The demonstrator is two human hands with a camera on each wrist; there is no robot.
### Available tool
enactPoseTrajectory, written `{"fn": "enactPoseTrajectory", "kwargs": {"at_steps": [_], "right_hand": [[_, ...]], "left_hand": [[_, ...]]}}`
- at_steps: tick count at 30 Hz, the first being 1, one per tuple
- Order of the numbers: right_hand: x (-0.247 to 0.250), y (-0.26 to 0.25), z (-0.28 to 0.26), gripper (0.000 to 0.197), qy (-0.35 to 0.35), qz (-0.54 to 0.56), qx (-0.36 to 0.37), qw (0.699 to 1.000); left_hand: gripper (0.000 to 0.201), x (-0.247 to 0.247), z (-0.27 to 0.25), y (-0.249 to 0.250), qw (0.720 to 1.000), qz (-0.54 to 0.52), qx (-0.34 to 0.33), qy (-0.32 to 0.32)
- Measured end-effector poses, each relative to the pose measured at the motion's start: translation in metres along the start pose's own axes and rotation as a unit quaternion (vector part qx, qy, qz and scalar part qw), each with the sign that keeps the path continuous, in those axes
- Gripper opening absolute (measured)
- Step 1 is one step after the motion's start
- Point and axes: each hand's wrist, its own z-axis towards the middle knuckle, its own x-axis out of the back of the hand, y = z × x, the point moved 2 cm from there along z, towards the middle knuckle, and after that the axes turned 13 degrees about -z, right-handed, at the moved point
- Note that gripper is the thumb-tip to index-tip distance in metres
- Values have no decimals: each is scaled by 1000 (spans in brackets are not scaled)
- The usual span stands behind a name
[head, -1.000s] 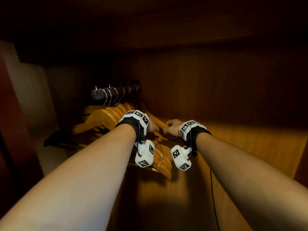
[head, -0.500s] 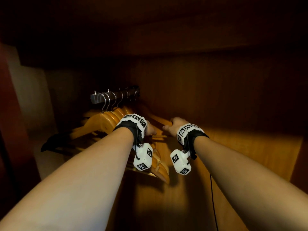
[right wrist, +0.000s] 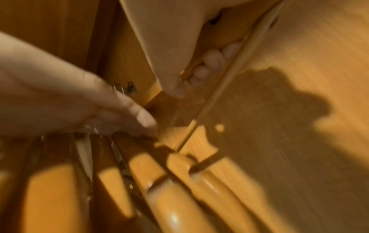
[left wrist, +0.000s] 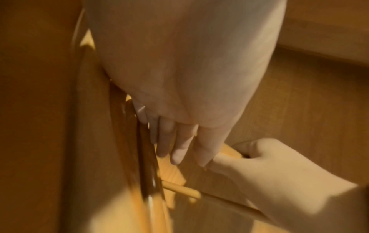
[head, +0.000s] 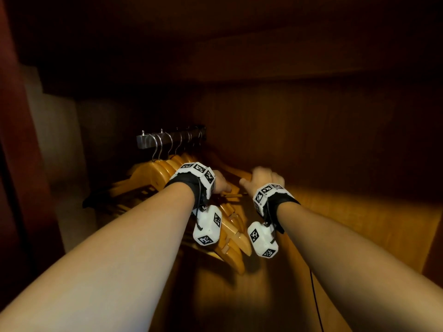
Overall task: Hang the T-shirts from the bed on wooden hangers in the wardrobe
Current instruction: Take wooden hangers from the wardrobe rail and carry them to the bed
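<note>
Head view down into wardrobe; wrist views close, sharing hangers (head: 165, 173).

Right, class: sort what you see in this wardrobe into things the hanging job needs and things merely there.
Part of the job:
- wooden hangers
- hanger gripped by the right hand
- left hand, fingers straight against the row
- rail

Merely there:
- dark garment hanging at the left
- black cable

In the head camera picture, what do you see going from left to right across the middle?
Metal rail end → wooden hangers → left hand → right hand → wardrobe side wall.
</note>
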Motion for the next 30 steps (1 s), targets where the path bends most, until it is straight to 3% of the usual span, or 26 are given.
{"fn": "enactPoseTrajectory", "kwargs": {"at_steps": [4,8,12,14,18,24,28,30], "right_hand": [[5,-4,-2,33,17,-54,14,998],[16,-8,4,24,-30,-88,60,994],[21,-16,10,31,-47,-70,109,990],[21,-22,10,33,-50,-61,125,989],[20,-26,13,32,-64,-7,123,990],[19,-15,9,39,-55,30,107,992],[22,-13,7,52,-60,72,92,991],[24,-11,8,57,-64,87,81,991]], "left_hand": [[48,2,2,2,1000,12,6,14],[62,5,10,0,997,74,10,21],[84,3,63,-5,994,104,6,39],[77,6,68,-3,992,124,4,17],[41,21,29,10,981,194,-20,6],[31,36,15,24,973,227,-41,29],[33,39,2,32,963,257,-68,43],[43,39,2,32,953,289,-72,48]]}}
